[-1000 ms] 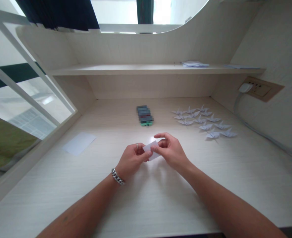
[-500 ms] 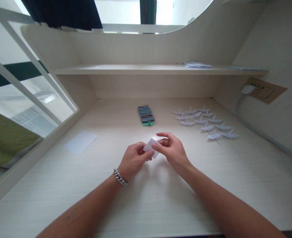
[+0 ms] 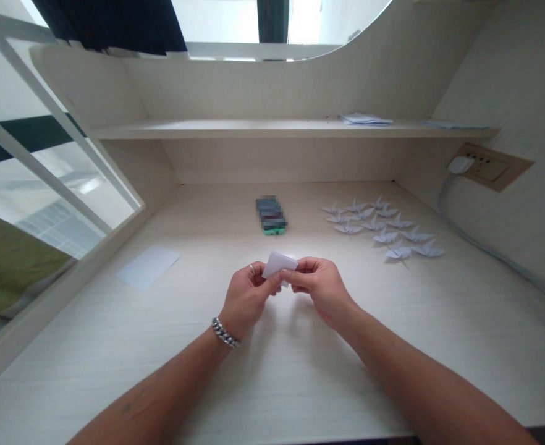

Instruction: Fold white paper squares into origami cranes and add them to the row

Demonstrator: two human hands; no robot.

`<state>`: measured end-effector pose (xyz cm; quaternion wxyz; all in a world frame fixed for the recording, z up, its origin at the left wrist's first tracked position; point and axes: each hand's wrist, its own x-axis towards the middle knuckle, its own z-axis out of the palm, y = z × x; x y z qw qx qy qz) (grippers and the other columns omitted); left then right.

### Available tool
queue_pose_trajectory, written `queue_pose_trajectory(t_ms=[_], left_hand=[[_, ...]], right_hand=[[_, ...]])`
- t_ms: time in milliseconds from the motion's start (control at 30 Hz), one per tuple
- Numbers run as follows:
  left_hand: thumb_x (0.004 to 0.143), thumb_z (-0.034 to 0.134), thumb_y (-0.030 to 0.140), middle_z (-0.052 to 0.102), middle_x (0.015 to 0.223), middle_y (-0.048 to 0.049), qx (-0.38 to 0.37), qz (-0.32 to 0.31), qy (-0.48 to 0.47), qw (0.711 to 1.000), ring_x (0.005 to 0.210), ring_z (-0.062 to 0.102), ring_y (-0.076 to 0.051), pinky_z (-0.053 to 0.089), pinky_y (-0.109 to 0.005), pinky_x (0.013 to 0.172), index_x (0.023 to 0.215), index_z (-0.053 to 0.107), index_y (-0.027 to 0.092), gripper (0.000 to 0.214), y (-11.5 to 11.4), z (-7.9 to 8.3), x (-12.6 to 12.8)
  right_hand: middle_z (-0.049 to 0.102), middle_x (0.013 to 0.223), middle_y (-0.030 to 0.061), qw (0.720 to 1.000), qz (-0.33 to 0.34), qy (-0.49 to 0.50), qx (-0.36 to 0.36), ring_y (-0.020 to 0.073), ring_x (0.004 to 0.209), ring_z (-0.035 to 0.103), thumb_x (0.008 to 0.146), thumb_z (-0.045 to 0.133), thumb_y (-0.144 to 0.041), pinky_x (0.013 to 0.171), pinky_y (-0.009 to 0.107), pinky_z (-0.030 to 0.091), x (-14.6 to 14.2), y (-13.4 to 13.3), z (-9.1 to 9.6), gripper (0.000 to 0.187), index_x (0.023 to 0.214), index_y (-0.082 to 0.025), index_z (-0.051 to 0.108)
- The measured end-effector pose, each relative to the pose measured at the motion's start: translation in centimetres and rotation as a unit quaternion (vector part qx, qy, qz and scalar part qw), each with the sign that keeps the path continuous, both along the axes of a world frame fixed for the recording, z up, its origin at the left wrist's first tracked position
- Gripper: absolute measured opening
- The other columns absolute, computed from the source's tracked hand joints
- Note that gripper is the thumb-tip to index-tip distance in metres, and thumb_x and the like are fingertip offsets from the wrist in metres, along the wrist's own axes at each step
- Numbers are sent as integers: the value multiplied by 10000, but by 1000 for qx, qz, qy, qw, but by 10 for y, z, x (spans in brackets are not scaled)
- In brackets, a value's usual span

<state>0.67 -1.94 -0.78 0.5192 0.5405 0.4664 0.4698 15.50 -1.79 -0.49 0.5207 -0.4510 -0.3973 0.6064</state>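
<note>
A small folded piece of white paper is held above the middle of the pale wooden desk. My left hand, with a ring and a chain bracelet, pinches its left side. My right hand pinches its right side, fingers curled closed. Both hands meet at the paper, just above the desk surface.
Several folded white paper cranes lie at the back right. A phone lies at the back centre. A flat white sheet rests at the left. A shelf holds papers; a wall socket with a plug is at right.
The paper has been turned and raised a little between both hands. My right hand's fingers, spread before, have closed onto it.
</note>
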Motion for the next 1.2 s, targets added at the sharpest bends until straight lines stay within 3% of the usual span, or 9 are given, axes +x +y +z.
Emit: queue_pose_trajectory(t_ms=[233,467,533,600,700,833,933,1200], left_hand=[[717,737,336,625,586,-12,-8,12,7,1000,558,552,-115,417,-226,547,693,605,122,252,-1,1,1],[698,745,296,620,580,-10,-28,29,6,999,551,551,-110,425,-230,554,681,602,119,229,3,-8,-3],[701,749,311,623,597,-11,-27,28,-8,999,564,556,-110,435,-232,568,694,606,118,240,4,-10,-3],[701,754,325,626,614,-12,-26,29,-20,999,581,561,-110,445,-232,581,711,614,117,251,4,-11,-2],[692,767,328,627,626,-14,-31,22,-33,999,599,567,-112,454,-229,588,726,623,113,261,4,-10,-2],[690,767,334,649,675,-30,-41,-4,-44,998,616,575,-111,463,-226,592,760,644,104,270,5,-9,-3],[697,761,342,661,700,-39,-37,7,-47,998,628,584,-114,471,-228,600,766,643,106,273,6,-9,-3],[693,760,337,661,717,-36,-44,28,-39,998,641,609,-130,486,-242,598,778,624,121,269,7,-9,-3]], right_hand=[[623,537,14,999,-36,22,12,107,507,501,512,858,-325,529,264,400,-3,0,-1,267,617,-135,704],[608,577,-17,990,-128,32,39,85,515,492,531,847,-311,531,236,399,19,11,3,282,681,-143,677],[624,629,-11,995,-87,2,38,103,558,528,566,826,-355,544,239,423,19,11,1,301,725,-156,668],[634,664,2,999,5,-39,37,128,608,563,602,800,-393,555,250,439,15,9,-3,311,755,-160,660],[589,586,-1,989,81,-106,62,115,558,526,662,754,-413,550,251,415,9,6,-9,304,639,-148,608],[554,542,-12,980,91,-155,86,100,513,485,720,708,-398,514,241,362,9,6,-13,306,603,-154,565],[564,552,-10,982,96,-142,79,106,515,503,733,695,-397,523,243,388,9,7,-15,292,629,-158,564],[600,634,8,977,25,-168,131,129,581,552,817,617,-377,559,258,432,1,4,-16,238,750,-149,607]])
